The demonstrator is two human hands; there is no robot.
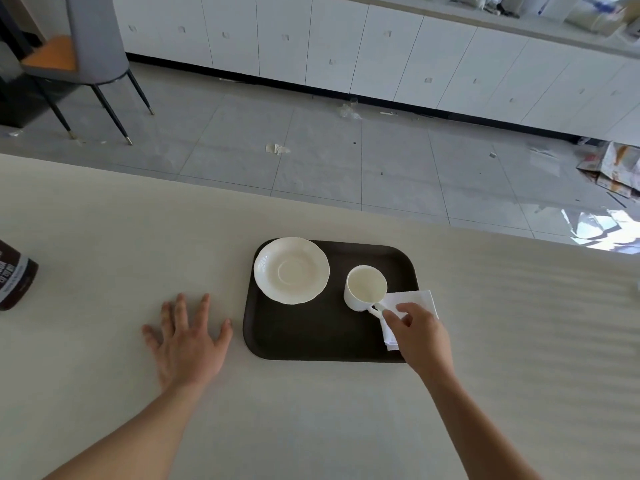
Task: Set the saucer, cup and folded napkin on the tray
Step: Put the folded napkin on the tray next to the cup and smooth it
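A dark brown tray (311, 337) lies on the pale table. A white saucer (291, 270) sits in the tray's far left corner, overlapping the rim. A white cup (365, 287) stands upright on the tray's right side. My right hand (420, 336) pinches the cup's handle with thumb and forefinger. A folded white napkin (414, 301) lies over the tray's right edge, partly under that hand. My left hand (187, 341) rests flat on the table left of the tray, fingers spread.
A dark bottle (15, 277) stands at the table's left edge. Beyond the table's far edge are a tiled floor, a grey chair (91, 39) at the back left and white cabinets along the wall.
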